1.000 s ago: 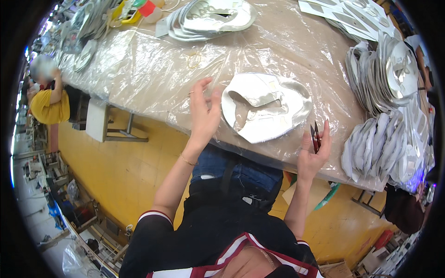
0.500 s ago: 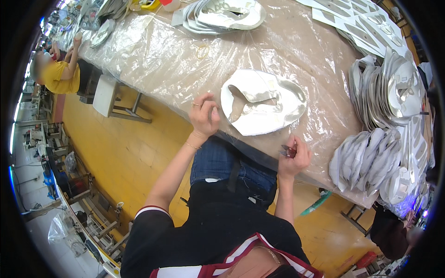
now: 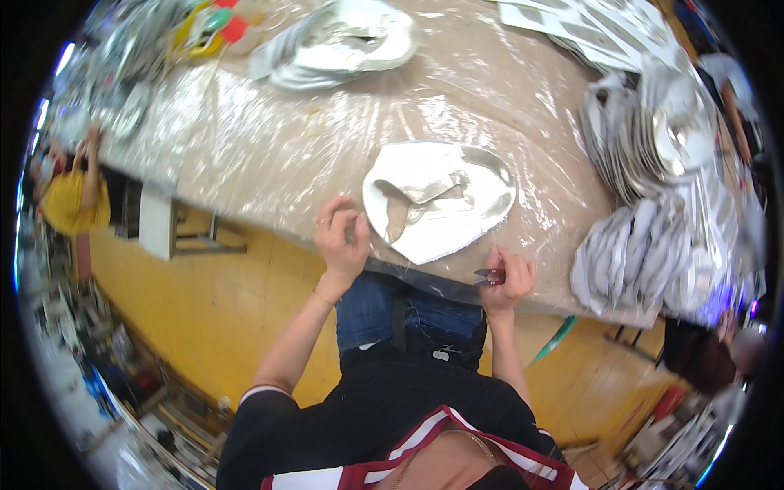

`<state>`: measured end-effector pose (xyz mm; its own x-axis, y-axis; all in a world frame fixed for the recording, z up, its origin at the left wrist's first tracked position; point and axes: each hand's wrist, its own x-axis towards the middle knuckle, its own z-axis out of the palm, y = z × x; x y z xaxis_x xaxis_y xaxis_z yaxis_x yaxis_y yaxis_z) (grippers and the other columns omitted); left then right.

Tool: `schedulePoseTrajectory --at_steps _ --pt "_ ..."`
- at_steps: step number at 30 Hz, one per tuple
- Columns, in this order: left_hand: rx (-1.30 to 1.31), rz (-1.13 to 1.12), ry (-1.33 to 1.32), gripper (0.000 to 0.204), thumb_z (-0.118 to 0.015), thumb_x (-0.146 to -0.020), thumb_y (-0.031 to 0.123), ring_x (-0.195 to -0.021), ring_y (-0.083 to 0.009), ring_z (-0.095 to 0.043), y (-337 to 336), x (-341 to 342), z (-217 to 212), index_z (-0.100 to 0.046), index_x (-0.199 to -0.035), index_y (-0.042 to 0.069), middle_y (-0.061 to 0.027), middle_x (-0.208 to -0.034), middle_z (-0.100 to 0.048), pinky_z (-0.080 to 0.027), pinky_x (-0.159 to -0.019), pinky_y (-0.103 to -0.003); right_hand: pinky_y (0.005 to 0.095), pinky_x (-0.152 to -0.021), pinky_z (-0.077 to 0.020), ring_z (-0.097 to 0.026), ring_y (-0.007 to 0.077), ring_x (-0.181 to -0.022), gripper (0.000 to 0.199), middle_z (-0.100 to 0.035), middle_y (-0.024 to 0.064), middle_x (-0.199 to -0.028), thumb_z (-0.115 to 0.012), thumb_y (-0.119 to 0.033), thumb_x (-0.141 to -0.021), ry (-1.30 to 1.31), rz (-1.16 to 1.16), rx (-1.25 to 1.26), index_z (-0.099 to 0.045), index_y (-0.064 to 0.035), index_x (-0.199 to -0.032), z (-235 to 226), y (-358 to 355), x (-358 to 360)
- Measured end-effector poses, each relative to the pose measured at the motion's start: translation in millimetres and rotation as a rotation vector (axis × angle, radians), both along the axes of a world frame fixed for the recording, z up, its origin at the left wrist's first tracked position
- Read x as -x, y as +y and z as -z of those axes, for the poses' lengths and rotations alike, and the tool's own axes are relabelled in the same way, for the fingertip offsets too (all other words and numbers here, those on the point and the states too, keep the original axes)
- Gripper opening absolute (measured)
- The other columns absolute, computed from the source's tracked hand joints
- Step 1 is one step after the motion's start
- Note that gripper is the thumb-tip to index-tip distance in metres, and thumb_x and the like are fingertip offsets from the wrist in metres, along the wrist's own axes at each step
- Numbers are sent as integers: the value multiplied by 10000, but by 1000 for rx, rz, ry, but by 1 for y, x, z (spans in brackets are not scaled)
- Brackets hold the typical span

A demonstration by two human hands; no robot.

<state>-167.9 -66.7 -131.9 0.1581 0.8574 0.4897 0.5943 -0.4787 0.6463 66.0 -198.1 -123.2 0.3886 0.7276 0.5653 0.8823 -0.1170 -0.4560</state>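
Observation:
A white shoe upper [image 3: 433, 237] with silver, shiny parts lies spread flat on the plastic-covered table in front of me. Close beside its left edge is my left hand [image 3: 341, 241], fingers bent and apart, with nothing seen in it. Near the table's front edge, just off the upper's lower right side, my right hand [image 3: 510, 282] is closed around small thread snips [image 3: 495, 277]. Their dark red body shows at the fingers, and the two metal blades point left.
Beyond the upper stands a stack of similar uppers [image 3: 327, 57]. More stacked uppers [image 3: 653, 139] and a grey-white row of bundled pieces [image 3: 633, 253] crowd the table's right side. A stool [image 3: 157, 222] stands at the left, with a person in yellow [image 3: 75, 200] farther off.
The whole view has shifted, so the table's things appear further left. The snips in my right hand have turned slightly. My left hand remains beside the upper.

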Motion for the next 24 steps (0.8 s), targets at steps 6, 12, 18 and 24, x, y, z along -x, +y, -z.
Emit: schedulePoseTrajectory --at_steps 6,12,18,24 --pt "26 209 5 170 -652 -806 13 -1036 -331 -573 3 11 3 -562 -950 24 -195 -1180 -527 -473 -885 -410 339 -565 -309 -477 202 -528 130 -493 19 -582 -749 -161 -772 28 78 17 -666 -87 -839 0 -2 1" --pt "-27 294 -51 211 -657 -794 18 -1084 -337 -555 3 18 12 -568 -985 35 -203 -1231 -493 -469 -933 -437 328 -585 -329 -496 193 -539 168 -546 25 -604 -782 -213 -747 -41 86 93 -673 -106 -817 -19 9 7" --pt "75 230 -162 240 -652 -808 55 -1181 -348 -490 3 18 -2 -553 -1026 34 -202 -1271 -465 -396 -1000 -444 276 -490 -390 -513 111 -516 188 -617 43 -645 -763 -173 -805 412 268 233 -671 -19 -864 -30 43 29" --pt "52 114 -206 360 -696 -801 128 -1279 -369 -411 11 23 -61 -552 -1115 25 -226 -1323 -442 -371 -1021 -452 205 -534 -363 -458 15 -613 141 -576 -56 -699 -716 -107 -871 1004 142 19 -655 18 -857 -55 66 14"
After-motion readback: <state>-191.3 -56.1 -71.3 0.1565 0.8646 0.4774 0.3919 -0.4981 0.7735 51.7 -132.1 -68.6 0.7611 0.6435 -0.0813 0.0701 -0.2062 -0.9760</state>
